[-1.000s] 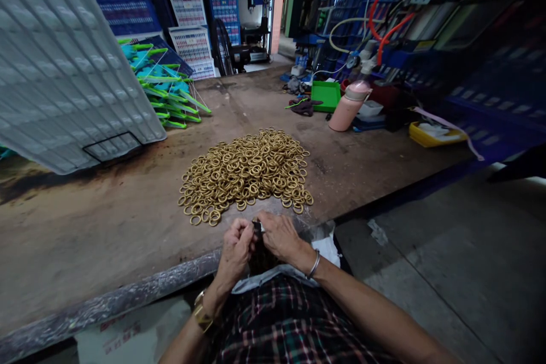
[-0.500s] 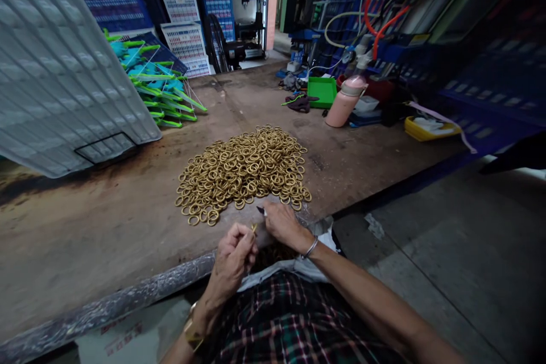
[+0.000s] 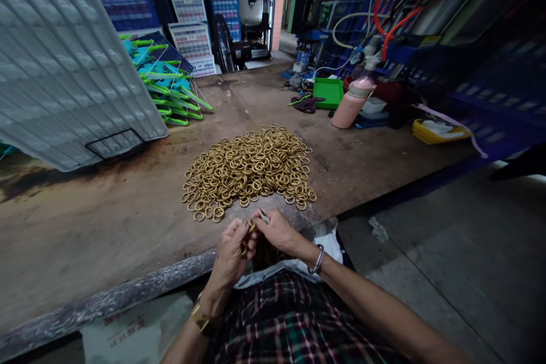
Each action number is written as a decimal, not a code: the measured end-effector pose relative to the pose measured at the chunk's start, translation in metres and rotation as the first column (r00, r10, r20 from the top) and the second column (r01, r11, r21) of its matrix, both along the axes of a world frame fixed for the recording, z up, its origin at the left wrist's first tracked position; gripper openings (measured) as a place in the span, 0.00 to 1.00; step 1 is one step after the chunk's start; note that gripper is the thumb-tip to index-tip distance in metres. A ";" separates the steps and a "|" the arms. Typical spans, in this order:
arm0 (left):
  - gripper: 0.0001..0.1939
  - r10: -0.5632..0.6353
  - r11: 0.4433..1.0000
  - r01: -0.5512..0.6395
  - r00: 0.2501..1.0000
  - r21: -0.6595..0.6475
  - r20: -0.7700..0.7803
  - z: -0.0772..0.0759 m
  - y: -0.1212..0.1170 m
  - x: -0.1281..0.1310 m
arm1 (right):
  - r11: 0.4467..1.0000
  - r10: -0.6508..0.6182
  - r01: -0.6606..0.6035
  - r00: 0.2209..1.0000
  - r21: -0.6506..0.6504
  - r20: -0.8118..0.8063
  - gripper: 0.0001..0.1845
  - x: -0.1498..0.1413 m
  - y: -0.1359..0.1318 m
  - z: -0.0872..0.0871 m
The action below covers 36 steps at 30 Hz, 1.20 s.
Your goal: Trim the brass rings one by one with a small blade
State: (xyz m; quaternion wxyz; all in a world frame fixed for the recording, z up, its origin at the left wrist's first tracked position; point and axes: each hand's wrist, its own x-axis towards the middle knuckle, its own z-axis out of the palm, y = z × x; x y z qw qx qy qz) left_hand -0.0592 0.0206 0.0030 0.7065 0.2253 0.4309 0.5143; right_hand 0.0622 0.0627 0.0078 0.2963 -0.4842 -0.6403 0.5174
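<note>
"Rings [image 3: 249, 168] are lying in a heap on the table [image 3: 140, 227], just beyond both hands. Are we seeing any in the fingers?"

"Yes: the left hand [image 3: 232, 247] is pinching one ring [image 3: 252, 226] between thumb and fingers, and a second ring [image 3: 244, 248] is showing lower in the same hand."

"How are we reading the right hand [image 3: 277, 233]?"

"Its fingers are curling around a tool [image 3: 265, 216], too small for us to be identifying. Its fingertips are meeting the pinched ring; whether they are gripping it as well, we cannot tell."

"What else are we noting?"

"At the left, a crate [image 3: 85, 68] is standing on the table, with green pieces [image 3: 179, 94] lying just beside it. Beyond the heap, toward the right, a pink bottle [image 3: 348, 107] is standing beside a green tray [image 3: 327, 92]. A watch [image 3: 200, 317] is circling the left wrist, a bracelet [image 3: 317, 259] the right."
</note>
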 end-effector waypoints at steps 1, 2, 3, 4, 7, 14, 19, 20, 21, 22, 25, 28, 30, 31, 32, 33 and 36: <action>0.16 0.009 1.000 -0.009 1.000 0.004 -0.006 -0.002 0.000 0.000 | 0.999 -0.012 0.011 1.000 0.049 0.026 0.07 0.000 0.000 0.000; 0.16 0.019 1.000 -0.019 1.000 0.009 -0.010 -0.003 -0.001 -0.001 | 0.994 -0.020 0.014 0.998 0.105 0.053 0.07 0.001 0.000 0.001; 0.16 0.027 1.000 -0.027 1.000 0.014 -0.011 -0.004 -0.001 -0.001 | 0.986 -0.020 0.007 0.997 0.164 0.077 0.08 0.002 0.000 0.002; 0.15 0.032 0.999 -0.032 0.999 0.016 -0.011 -0.004 -0.002 -0.001 | 0.975 -0.010 -0.011 0.995 0.220 0.095 0.08 0.003 0.000 0.003; 0.15 0.025 1.000 -0.025 1.000 0.004 -0.002 -0.003 -0.003 -0.001 | 0.942 0.023 -0.063 0.992 0.330 0.124 0.09 0.005 -0.003 0.003; 0.15 0.022 0.999 -0.020 0.998 0.037 -0.058 -0.002 -0.005 -0.001 | 0.908 0.021 -0.109 0.976 0.405 0.215 0.09 0.003 -0.006 -0.002; 0.13 0.103 0.990 -0.058 0.917 0.128 -0.386 -0.008 -0.005 -0.003 | 0.991 -0.010 -0.002 0.996 0.130 0.085 0.16 0.001 -0.005 0.008; 0.13 0.125 0.985 -0.058 0.887 0.162 -0.445 -0.009 -0.005 -0.003 | 0.997 -0.004 -0.001 0.998 0.075 0.061 0.17 0.000 -0.005 0.010; 0.13 0.143 0.980 -0.054 0.863 0.192 -0.485 -0.009 -0.006 -0.003 | 0.999 0.004 -0.005 0.999 0.035 0.045 0.18 0.000 -0.004 0.012; 0.12 0.150 0.977 -0.047 0.850 0.210 -0.506 -0.009 -0.006 -0.003 | 1.000 0.007 -0.007 0.999 0.013 0.038 0.17 0.000 -0.004 0.013; 0.13 0.091 0.984 -0.005 0.877 0.181 -0.472 -0.008 -0.007 -0.004 | 1.000 -0.011 0.010 0.999 0.014 0.047 0.16 -0.001 -0.002 0.011; 0.13 0.012 0.989 0.040 0.935 0.140 -0.353 -0.007 -0.007 -0.003 | 0.998 -0.046 0.043 0.997 0.048 0.064 0.12 -0.003 0.000 0.007; 0.14 -0.004 0.992 0.038 0.962 0.121 -0.274 -0.007 -0.008 -0.002 | 0.996 -0.062 0.056 0.995 0.070 0.084 0.10 -0.004 0.000 0.007; 0.14 -0.002 0.993 0.030 0.970 0.110 -0.243 -0.007 -0.007 -0.002 | 0.995 -0.061 0.054 0.994 0.082 0.093 0.09 -0.004 0.000 0.007; 0.14 0.000 0.994 0.023 0.975 0.102 -0.222 -0.007 -0.007 -0.001 | 0.994 -0.057 0.047 0.994 0.096 0.097 0.09 -0.004 0.000 0.008; 0.14 0.001 0.995 0.020 0.978 0.099 -0.211 -0.007 -0.007 -0.001 | 0.993 -0.051 0.040 0.994 0.109 0.095 0.09 -0.004 0.000 0.009; 0.14 0.000 0.994 0.022 0.980 0.110 -0.201 -0.006 -0.006 -0.001 | 0.993 -0.043 0.036 0.997 0.116 0.060 0.09 -0.003 0.000 0.010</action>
